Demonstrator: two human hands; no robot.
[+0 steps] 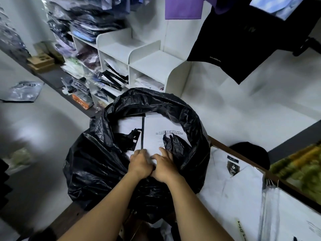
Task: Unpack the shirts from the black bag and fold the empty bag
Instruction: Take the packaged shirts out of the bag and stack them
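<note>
A large black plastic bag (97,162) stands open in the middle of the view, its mouth rolled back. Inside lie white shirts in clear printed packets (156,129), stacked flat. My left hand (139,162) and my right hand (165,165) are side by side in the bag's near rim, fingers curled over the near edge of the top packet. The fingertips are partly hidden under the packet edge and the crumpled plastic.
A packed white shirt (238,181) lies on the wooden counter (243,154) at the right. White cubby shelves (152,65) with packed garments stand behind the bag. A black T-shirt (234,40) hangs at the upper right. Grey floor spreads at the left.
</note>
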